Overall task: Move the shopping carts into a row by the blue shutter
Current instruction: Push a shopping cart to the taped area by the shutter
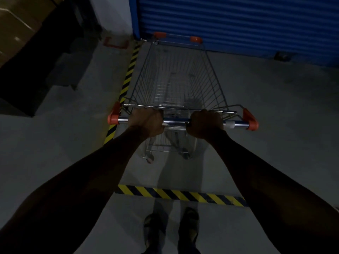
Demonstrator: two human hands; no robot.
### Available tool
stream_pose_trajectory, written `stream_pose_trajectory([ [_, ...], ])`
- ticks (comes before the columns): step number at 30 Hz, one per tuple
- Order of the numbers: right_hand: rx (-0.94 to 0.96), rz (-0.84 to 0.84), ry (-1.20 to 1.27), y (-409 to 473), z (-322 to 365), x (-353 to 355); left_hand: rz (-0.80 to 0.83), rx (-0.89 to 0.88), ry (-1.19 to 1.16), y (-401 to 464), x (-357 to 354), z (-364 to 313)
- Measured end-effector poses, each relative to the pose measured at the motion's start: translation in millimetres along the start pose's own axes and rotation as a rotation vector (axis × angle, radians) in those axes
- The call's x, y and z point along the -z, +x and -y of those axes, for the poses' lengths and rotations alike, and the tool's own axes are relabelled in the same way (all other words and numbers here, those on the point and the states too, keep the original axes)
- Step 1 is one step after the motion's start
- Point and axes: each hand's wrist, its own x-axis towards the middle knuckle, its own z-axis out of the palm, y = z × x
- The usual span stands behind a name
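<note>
Head view shows the left hand (146,122) and right hand (205,124) both wrapped around the chrome handlebar (176,122) of a wire-mesh shopping cart (179,77), its nose nearly at the corrugated blue shutter (238,22) ahead of the hands; no other carts are visible, so the row looks barely begun.
</note>
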Motion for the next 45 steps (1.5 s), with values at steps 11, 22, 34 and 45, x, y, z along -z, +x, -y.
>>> stream_pose_trajectory([
  [11,-0.004,0.025,-0.001,-23.3,-1.8,-2.1,-0.011,-0.015,-0.005,-17.6,-0.7,-8.2],
  [22,0.009,0.032,-0.006,-35.8,2.3,-2.1,-0.054,-0.001,0.034,-38.9,-0.7,-13.6],
  [34,-0.04,0.01,0.035,-44.7,14.1,-7.5,-0.079,-0.01,0.006,-52.7,-1.0,-7.7],
  [45,-0.034,-0.073,0.039,-64.9,23.8,-13.2,-0.111,-0.039,0.034,-68.0,-3.4,-2.0],
])
